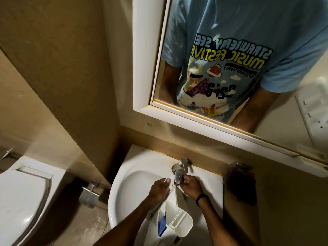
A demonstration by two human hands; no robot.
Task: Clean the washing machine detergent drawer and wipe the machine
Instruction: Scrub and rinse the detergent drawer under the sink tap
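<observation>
Detergent drawer (pixel 178 216) lay over the sink (pixel 122 181), its long axis running from the tap (pixel 179 168) at 12 o'clock back toward 6. Both hands gripped its far end: the left hand (pixel 159 189) curled on the 10 o'clock edge, the right hand (pixel 192 186) at 2, nearer the spout.

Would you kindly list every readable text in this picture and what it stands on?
"STRAWBERRY SEE", cut off: T-shirt reflected in the mirror, reversed.
"MUSIC FESTIVA", cut off: same T-shirt.
"OPENING PARTY": same T-shirt.
Big digits beneath: too stylised to read surely.
</observation>
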